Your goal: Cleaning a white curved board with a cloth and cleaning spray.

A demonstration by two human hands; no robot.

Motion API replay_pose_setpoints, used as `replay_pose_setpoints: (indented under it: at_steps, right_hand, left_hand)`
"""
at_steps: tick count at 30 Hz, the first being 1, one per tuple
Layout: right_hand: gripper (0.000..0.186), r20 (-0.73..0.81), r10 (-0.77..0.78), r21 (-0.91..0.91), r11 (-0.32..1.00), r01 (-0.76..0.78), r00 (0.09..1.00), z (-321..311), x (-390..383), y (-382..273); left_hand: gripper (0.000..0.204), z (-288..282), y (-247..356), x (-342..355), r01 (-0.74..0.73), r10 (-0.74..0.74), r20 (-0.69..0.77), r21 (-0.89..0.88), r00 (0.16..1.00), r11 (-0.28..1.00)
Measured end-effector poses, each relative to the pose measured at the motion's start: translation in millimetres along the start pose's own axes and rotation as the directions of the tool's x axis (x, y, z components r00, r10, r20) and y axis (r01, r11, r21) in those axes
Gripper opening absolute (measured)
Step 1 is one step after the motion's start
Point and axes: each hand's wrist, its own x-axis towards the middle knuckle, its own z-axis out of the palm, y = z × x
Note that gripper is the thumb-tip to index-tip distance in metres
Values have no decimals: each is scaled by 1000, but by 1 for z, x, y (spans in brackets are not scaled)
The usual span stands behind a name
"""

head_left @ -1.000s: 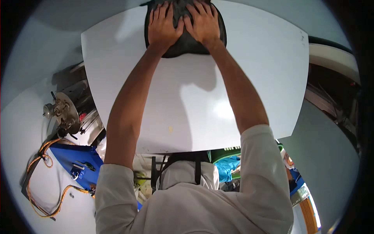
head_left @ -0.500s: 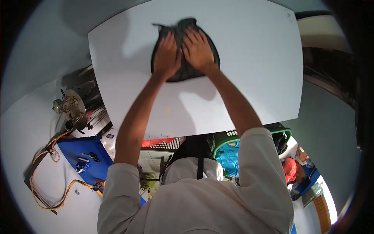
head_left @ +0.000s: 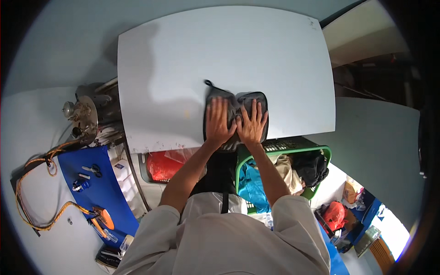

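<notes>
The left hand [head_left: 220, 123] lies flat on a dark grey fabric piece [head_left: 234, 105] at the white counter's [head_left: 201, 50] near edge — grip released. Just beside it, the right hand [head_left: 250, 128] rests on the same piece, unclenched, fingers spread — with a green basket [head_left: 328, 155] farther right.

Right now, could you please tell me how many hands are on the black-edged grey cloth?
2: the left hand lies on the left part of the black-edged grey cloth, and the right hand on its right part. No other hand shows.
</notes>
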Motion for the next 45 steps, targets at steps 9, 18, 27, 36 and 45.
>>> replay_pose_setpoints:
  at_steps: [9,18,27,36,45]
  right_hand:
    - [69,-103,202,-27,978,-206,974,12,128,-13]
    - [66,-235,190,-13,980,-199,953,29,270,-21]
    - [44,-363,-108,165,970,178,926,54,419,0]
    - [42,-313,-198,125,961,247,929,53,410,-4]
    - [57,-212,-78,201,972,122,974,29,191,-10]
  left_hand:
    - [97,13,-59,135,146,-135,-68,179,988,973]
    - [98,35,-97,309,221,-211,-69,190,975,957]
    - [58,53,-127,401,-91,94,-85,35,992,995]
    - [56,51,-139,395,-318,314,56,90,948,944]
    - [68,23,-91,215,-454,461,173,-79,870,887]
